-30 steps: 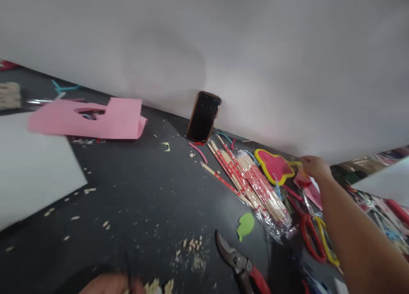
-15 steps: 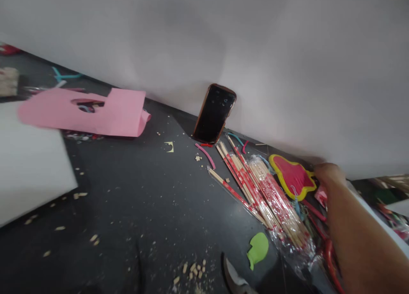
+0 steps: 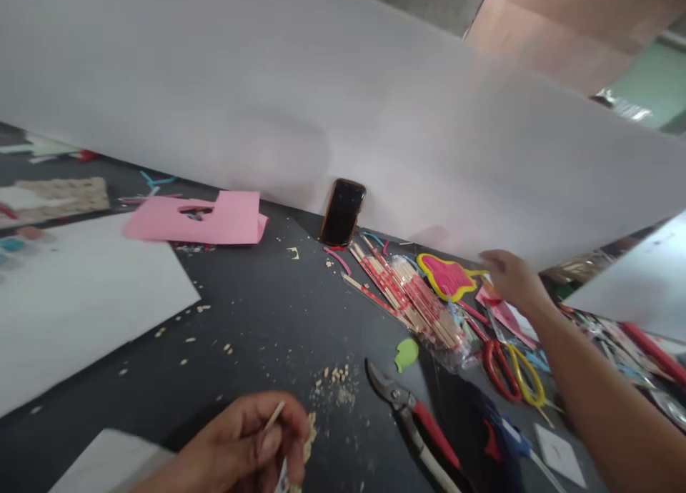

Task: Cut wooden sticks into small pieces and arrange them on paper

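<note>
At the bottom, my left hand (image 3: 257, 436) is closed with a short thin wooden stick (image 3: 275, 414) between thumb and fingers. A lumpy beige piece (image 3: 309, 439) shows just beyond those fingers, partly hidden. My right hand (image 3: 509, 275) reaches far to the right, close to the white wall. Its fingers meet the narrow yellow end of a pink shape with a yellow border (image 3: 447, 277) and look closed on it, though blur hides the exact hold. Beside that shape lie packed chopsticks (image 3: 423, 300) with red wrappers. Red-handled pruning shears (image 3: 399, 396) rest between my arms.
A phone (image 3: 343, 211) leans on the wall (image 3: 214, 86). Pink foam sheet (image 3: 214, 221) and a white board (image 3: 107, 300) lie left. Red scissors (image 3: 501, 371), yellow scissors (image 3: 528, 379), a glue gun (image 3: 506, 436) and a green scrap (image 3: 406, 354) lie right. Wood bits (image 3: 335, 375) litter the table.
The view has tilted up and drawn back, showing more wall and tabletop. My left hand with the stick has come into view. My right hand remains at the yellow end of the pink shape.
</note>
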The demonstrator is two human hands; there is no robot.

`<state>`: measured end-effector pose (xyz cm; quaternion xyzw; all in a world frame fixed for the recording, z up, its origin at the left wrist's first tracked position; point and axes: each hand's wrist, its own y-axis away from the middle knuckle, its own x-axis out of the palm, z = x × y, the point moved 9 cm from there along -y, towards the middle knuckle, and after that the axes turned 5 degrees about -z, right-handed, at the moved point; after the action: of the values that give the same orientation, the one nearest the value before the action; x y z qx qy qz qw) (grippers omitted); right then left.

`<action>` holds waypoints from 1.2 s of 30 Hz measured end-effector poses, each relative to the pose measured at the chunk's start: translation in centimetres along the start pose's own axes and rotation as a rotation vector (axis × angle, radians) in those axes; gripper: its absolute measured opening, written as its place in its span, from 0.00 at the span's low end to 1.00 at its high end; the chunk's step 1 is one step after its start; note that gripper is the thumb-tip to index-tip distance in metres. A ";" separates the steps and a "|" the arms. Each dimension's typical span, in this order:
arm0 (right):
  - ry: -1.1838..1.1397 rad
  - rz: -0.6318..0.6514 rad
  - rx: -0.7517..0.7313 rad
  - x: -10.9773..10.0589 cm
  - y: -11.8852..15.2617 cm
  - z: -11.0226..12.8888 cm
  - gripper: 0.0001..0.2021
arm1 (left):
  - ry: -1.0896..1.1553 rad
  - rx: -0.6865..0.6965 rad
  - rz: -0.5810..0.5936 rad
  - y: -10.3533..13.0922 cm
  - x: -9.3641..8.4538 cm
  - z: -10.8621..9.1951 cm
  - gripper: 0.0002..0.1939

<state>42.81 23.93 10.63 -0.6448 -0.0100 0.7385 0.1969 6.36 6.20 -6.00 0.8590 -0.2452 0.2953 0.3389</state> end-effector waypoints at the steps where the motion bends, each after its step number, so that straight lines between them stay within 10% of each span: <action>1: -0.033 0.008 -0.055 -0.4 1.8 1.7 0.12 | -0.025 0.024 0.018 0.1 0.4 -0.5 0.17; 8: -0.277 0.054 -0.375 -1.8 18.5 10.5 0.11 | -0.053 0.219 0.015 0.7 0.6 -2.4 0.14; 17: -0.452 0.067 -0.241 -1.3 32.8 10.2 0.11 | -0.116 0.377 0.092 1.3 0.6 -3.0 0.11; 25: -0.483 0.038 -0.110 -3.6 34.8 7.8 0.11 | -0.093 0.344 0.105 1.5 0.8 -3.2 0.14; 36: -0.539 0.068 -0.187 -2.4 31.6 12.3 0.09 | -0.029 0.348 0.120 1.5 0.9 -3.5 0.08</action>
<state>22.46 -2.97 6.50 -0.4405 -0.1084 0.8853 0.1021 4.87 7.55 -2.68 0.8925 -0.2463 0.3406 0.1634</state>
